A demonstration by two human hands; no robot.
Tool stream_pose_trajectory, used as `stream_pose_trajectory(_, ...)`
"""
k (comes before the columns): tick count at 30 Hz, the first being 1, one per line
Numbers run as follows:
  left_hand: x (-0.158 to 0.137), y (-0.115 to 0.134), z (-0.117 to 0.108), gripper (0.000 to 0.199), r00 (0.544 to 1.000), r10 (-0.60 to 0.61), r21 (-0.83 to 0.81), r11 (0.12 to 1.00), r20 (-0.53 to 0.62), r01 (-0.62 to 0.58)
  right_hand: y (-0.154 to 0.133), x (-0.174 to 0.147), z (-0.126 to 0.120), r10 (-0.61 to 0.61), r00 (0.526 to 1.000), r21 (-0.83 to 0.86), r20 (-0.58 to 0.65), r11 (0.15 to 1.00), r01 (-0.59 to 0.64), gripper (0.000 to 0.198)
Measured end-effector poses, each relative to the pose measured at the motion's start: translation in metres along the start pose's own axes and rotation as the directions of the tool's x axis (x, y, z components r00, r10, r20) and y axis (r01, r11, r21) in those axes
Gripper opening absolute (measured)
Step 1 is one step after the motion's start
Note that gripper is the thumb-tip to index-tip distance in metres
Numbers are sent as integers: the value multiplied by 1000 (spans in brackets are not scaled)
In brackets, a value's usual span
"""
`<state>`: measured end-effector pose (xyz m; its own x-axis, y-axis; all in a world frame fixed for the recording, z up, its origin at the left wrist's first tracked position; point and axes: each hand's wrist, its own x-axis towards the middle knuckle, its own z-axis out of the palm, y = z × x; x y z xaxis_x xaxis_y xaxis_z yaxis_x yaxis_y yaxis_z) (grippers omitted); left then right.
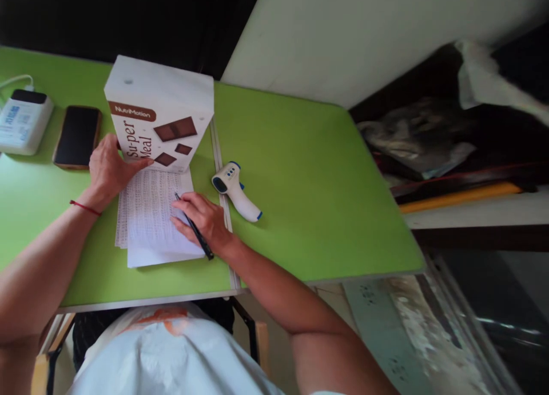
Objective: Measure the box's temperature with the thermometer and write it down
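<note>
My right hand [205, 219] grips a black pen [194, 228] with its tip on a stack of printed sheets [148, 220] lying on the green table [309, 178]. My left hand [109, 167] rests flat on the upper left of the sheets, fingers touching the lower edge of a white NutriMotion box [160, 112] that stands at the top of the papers. A red thread circles my left wrist.
A white infrared thermometer [235, 190] lies just right of my right hand. A dark phone [78, 136] and a white power bank [23, 120] with a cable sit at the far left. A cluttered dark shelf [450, 138] stands to the right of the table.
</note>
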<state>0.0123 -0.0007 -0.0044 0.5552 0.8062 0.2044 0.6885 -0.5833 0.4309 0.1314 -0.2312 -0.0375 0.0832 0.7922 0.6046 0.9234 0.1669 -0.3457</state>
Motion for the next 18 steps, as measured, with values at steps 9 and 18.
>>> stream_pose_trajectory(9,-14,6,-2,46,997,62,-123,990,-46,-68,-6,2,-1,-23,1000,-38,-13,999,23,17)
stream_pose_trajectory(18,-90,64,-32,41,729,377,127,837,572,-533,17,4,4,618,784,637,59,582,-506,27)
